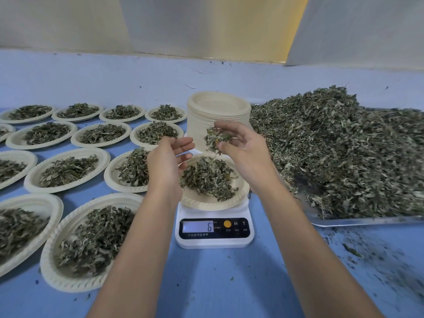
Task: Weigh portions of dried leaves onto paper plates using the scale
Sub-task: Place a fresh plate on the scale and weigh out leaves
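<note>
The right hand [245, 152] pinches a small tuft of dried leaves [216, 138] between thumb and curled fingers, held just above the paper plate [206, 204], likely so that bits can be dropped in a little at a time. The left hand [167, 159] is apart from it, fingers straight and holding nothing, over the plate's left edge, perhaps ready to catch or brush strays.

The plate sits on the white kitchen scale [214, 228] with a loose portion [206, 177] already in it. The display [198, 226] faces the person and seems to read 6, so the portion looks to be in the topping-up stage.

Just behind the scale stands a stack of unused plates [218, 111], and to the right a metal tray [367, 220] carries the big heap of leaves [332, 145] — both within easy reach. Filled plates [66, 169] lie in rows on the blue bench [206, 283] to the left, well away from the supply.
</note>
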A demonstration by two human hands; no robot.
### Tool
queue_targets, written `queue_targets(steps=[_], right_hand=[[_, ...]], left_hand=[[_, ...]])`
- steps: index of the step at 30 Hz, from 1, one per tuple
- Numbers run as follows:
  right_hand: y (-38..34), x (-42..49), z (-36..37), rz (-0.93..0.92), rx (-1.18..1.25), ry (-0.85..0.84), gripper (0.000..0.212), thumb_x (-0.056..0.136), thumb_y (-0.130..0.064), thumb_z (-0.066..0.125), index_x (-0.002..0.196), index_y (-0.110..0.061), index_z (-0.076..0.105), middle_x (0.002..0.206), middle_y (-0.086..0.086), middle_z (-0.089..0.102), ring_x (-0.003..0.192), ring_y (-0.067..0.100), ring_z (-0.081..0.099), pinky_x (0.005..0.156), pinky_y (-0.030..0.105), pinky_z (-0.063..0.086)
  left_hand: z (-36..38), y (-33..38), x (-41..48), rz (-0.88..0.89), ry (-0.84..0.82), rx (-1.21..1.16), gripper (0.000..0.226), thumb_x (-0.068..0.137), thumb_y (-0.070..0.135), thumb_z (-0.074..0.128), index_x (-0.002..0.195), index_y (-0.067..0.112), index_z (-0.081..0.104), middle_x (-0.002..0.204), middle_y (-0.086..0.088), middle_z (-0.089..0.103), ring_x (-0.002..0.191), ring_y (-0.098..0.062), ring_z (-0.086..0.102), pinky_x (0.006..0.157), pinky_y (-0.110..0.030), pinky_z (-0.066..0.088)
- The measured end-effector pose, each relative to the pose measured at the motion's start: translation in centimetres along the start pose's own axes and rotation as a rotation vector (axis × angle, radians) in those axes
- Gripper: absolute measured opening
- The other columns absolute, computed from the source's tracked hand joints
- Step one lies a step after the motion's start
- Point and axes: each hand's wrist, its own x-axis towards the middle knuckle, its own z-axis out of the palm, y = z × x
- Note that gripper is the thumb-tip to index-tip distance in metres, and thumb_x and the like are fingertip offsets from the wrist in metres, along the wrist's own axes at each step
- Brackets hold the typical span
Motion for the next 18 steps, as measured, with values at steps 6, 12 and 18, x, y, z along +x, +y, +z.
queue_targets(steps=[6, 12, 18], right_hand=[[0.76, 0.01, 0.12, -0.012, -0.152, 0.006, 0.018, 0.083, -0.01, 0.071, 0.096, -0.023, 0.072, 0.091, -0.013, 0.07, 0.084, -0.006, 0.061, 0.077, 0.01, 0.046], [1.03, 0.12, 0.25, 0.021, -0.156, 0.01, 0.017, 0.083, -0.013, 0.072, 0.087, -0.03, 0.069, 0.085, -0.014, 0.068, 0.082, -0.003, 0.062, 0.079, 0.016, 0.05], [0.98, 0.08, 0.14, 0.039, -0.177, 0.01, 0.025, 0.084, -0.006, 0.068, 0.085, -0.031, 0.069, 0.082, -0.01, 0.068, 0.065, 0.006, 0.058, 0.068, 0.024, 0.048]], left_hand=[[-0.04, 0.04, 0.08, -0.004, 0.011, 0.008, 0.037, 0.096, 0.021, 0.038, 0.077, 0.015, 0.07, 0.07, 0.006, 0.072, 0.05, -0.004, 0.055, 0.047, -0.014, 0.042], [-0.1, 0.12, 0.03, -0.002, 0.01, -0.007, 0.037, 0.096, 0.02, 0.039, 0.077, 0.014, 0.069, 0.07, 0.005, 0.072, 0.049, -0.004, 0.055, 0.045, -0.013, 0.042], [-0.1, 0.11, 0.1, -0.003, 0.006, -0.012, 0.036, 0.096, 0.019, 0.038, 0.078, 0.013, 0.069, 0.068, 0.005, 0.072, 0.047, -0.003, 0.054, 0.043, -0.012, 0.042]])
